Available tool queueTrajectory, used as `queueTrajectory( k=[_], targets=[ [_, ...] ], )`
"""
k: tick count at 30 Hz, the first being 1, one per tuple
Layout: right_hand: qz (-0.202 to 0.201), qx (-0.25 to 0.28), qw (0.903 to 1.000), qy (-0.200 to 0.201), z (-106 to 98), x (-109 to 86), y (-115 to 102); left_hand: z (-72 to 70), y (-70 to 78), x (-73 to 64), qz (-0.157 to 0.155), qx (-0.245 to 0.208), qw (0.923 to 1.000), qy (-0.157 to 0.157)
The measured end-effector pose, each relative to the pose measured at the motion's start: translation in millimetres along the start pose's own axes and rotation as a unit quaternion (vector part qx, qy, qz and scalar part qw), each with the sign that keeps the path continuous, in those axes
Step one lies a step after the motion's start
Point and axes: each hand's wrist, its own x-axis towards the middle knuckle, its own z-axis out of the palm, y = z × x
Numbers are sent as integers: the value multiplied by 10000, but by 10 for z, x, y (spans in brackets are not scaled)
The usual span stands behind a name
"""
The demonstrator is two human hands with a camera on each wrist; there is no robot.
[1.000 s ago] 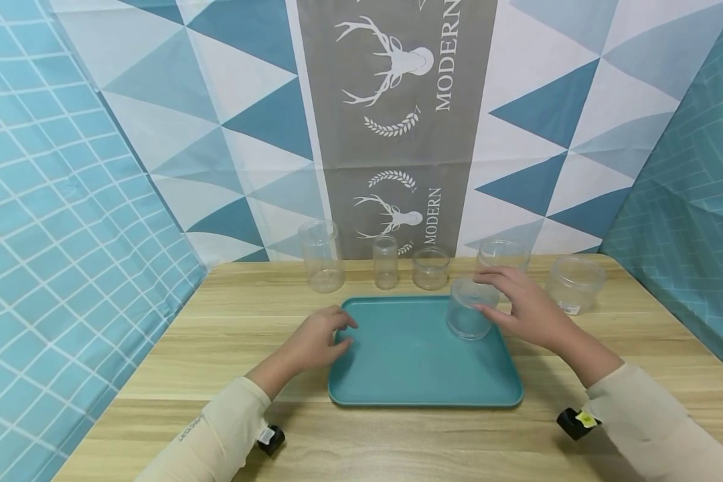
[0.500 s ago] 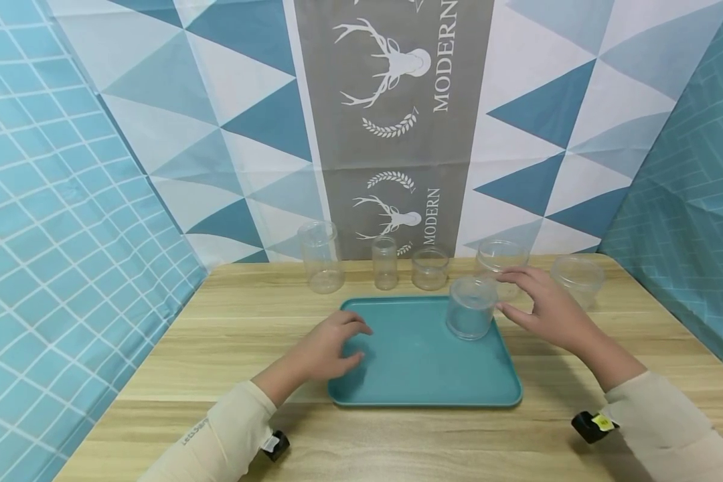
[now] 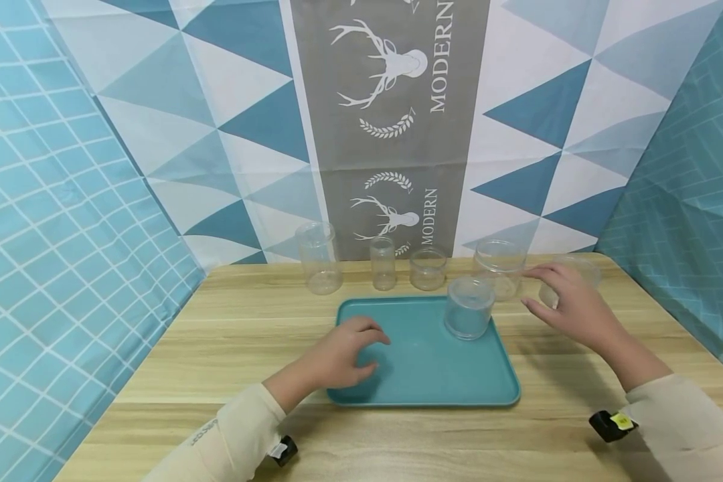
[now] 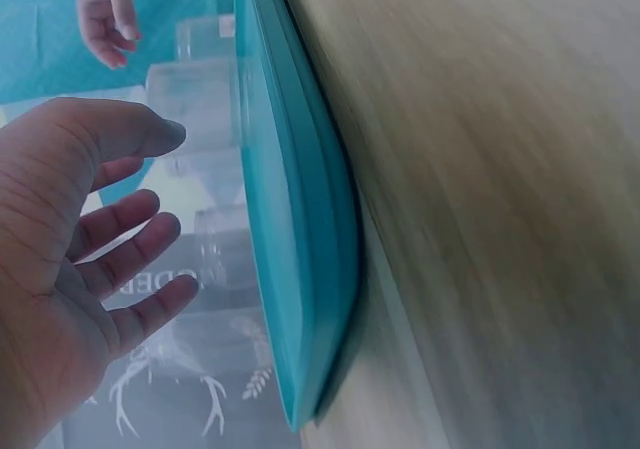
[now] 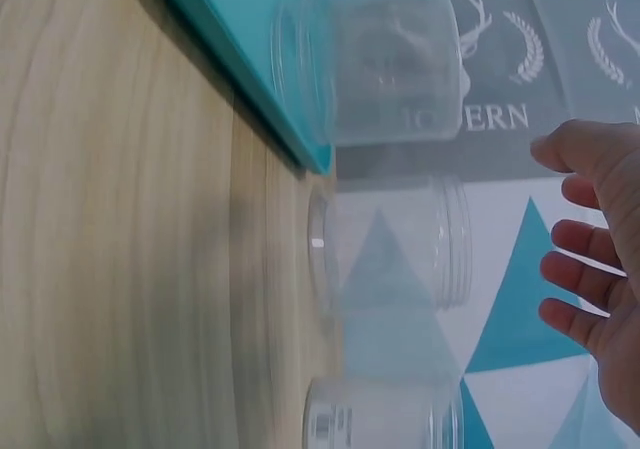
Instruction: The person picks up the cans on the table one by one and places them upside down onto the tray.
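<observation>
A clear plastic jar (image 3: 468, 311) stands on the far right corner of the teal tray (image 3: 422, 375). My right hand (image 3: 578, 308) hovers to the right of it, fingers bent and apart, holding nothing. It overlaps another clear jar (image 3: 586, 271) at the back right in the head view. Over the tray's left part is my left hand (image 3: 343, 355), thumb and fingers spread, with nothing between them. In the left wrist view this hand (image 4: 90, 239) is beside the tray rim (image 4: 300, 219). The right wrist view has the jar on the tray (image 5: 390, 64) away from the fingertips (image 5: 560, 314).
Along the back of the wooden table stand a tall clear jar (image 3: 320, 261), a narrow one (image 3: 383, 264), a short one (image 3: 428, 269) and a wide one (image 3: 499, 264). A patterned cloth wall (image 3: 391, 147) rises right behind them. Blue cloth (image 3: 66, 201) hangs at the left.
My right hand has drawn away from the jar on the tray, moving right. My left hand has moved right, farther over the tray. The jar has stayed in its corner.
</observation>
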Motion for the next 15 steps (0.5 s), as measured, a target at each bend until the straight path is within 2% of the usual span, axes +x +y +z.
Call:
queueTrajectory(
  k=[6, 15],
  targets=[
    [130, -153, 9997, 136, -67, -12, 129, 20, 59, 93, 328, 62, 9994, 52],
    [270, -382, 9976, 505, -120, -69, 338, 39, 178, 242, 518, 229, 9983, -170]
  ],
)
